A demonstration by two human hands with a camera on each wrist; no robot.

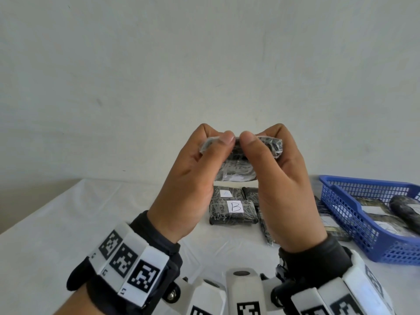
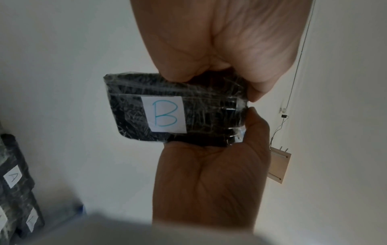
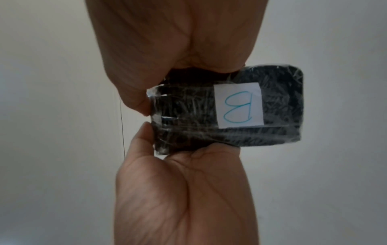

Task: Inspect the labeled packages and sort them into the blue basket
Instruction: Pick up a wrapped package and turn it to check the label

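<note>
The person's left hand [image 1: 181,178] and right hand [image 1: 288,178] are raised in front of the chest. Together they hold one small black package wrapped in shiny clear plastic [image 1: 236,164]. The fingers of both hands are curled round it, and the two thumbs press side by side on its top edge. It is up in the air above the white tabletop [image 1: 68,223], not in the basket yet.

Both wrist views show a white paper label with a blue letter B [image 2: 164,114] on the side that faces away from the person. This step looks like the check. To do it well, the person should probably keep a soft, even squeeze so the slippery wrap does not slide, and tip the package until the letter faces the eyes. Thumbs should stay off the label. Then one hand can carry it to the right.

Farther off on the tabletop lie more black packages. One shows a B [image 1: 235,206]. Behind it one shows a faint A [image 1: 226,193]. At least three more are partly hidden by the hands, so the full count is not sure.

On the right stands one blue plastic basket with mesh walls [image 1: 354,219]. About three or four packages already lie inside it.
</note>
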